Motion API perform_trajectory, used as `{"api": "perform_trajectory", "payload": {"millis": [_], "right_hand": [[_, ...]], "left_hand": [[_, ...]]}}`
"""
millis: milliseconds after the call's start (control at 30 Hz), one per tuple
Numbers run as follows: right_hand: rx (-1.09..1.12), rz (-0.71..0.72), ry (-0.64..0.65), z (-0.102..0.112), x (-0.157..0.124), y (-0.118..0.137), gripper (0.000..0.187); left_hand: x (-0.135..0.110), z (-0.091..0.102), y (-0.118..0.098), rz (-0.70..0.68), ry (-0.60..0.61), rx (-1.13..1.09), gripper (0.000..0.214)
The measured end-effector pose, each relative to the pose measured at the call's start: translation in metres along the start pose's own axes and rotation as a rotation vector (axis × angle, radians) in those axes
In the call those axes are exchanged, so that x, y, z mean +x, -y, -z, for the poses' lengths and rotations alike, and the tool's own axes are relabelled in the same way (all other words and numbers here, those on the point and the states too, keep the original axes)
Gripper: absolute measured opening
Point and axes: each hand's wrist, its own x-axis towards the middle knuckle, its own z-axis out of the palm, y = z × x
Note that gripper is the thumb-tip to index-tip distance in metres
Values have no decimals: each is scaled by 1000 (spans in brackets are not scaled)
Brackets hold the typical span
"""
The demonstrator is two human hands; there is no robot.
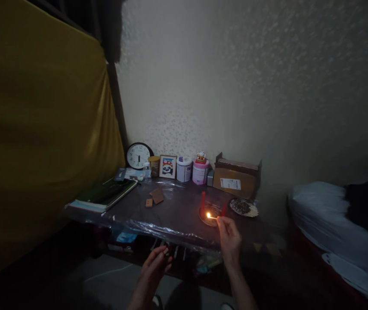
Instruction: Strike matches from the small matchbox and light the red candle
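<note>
My right hand (230, 239) pinches a burning match (213, 218) by its end, and the flame points left. It hovers over a round metal-looking plate (205, 220), between two red candles. The left red candle (203, 201) stands upright on the plate; the other red candle (224, 209) is partly behind my hand. Neither wick shows a flame I can make out. Below the table's front edge, my left hand (153, 268) is closed on a small light-brown piece (166, 250), too dim to name. Right of the candles, a dish (242, 207) holds many dark-headed matchsticks.
Two flat brown pieces (157, 196) lie on the plastic-covered table (177, 206). Along the wall stand a clock (138, 156), a panda picture (167, 167), two tubs (184, 168) and a cardboard box (237, 178). Books (106, 196) lie left; a yellow curtain (48, 129) hangs beside them.
</note>
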Motion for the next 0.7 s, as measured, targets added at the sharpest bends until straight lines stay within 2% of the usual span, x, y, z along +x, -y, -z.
{"api": "perform_trajectory", "payload": {"millis": [300, 700], "right_hand": [[-22, -7, 27, -2, 6, -5, 21], [39, -121, 36, -8, 12, -3, 25]], "left_hand": [[3, 1, 0, 30, -78, 53, 35], [2, -2, -1, 32, -116, 74, 40]]}}
